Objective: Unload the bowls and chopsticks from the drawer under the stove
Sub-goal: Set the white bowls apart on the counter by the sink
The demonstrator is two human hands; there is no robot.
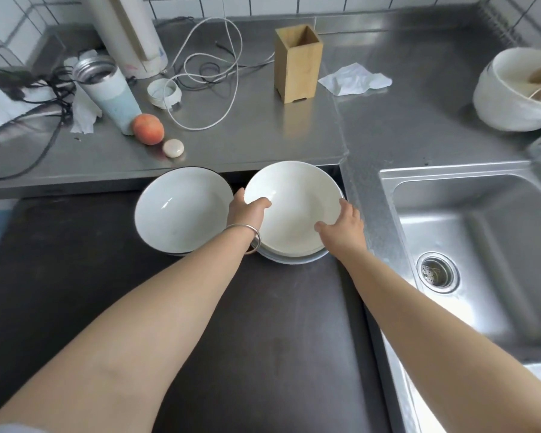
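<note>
A cream-white bowl (294, 201) tops a stack of bowls on the dark surface (263, 339) below the steel counter. My left hand (247, 212) grips its left rim, thumb inside the bowl. Its right rim is held by my right hand (344, 226), fingers over the edge. At least two more bowl rims (289, 257) show under it. To the left stands a white bowl with a dark rim (178, 210), touching nothing but the surface. An empty bamboo holder (297, 60) stands on the counter behind. No chopsticks are visible.
The steel counter (247, 142) holds a peach (148, 129), a white flask (110, 92), a lid (164, 92), cables, tissues and a small round white object (173, 148). A sink (481, 245) lies to the right. A large white bowl with utensils (519, 89) sits far right.
</note>
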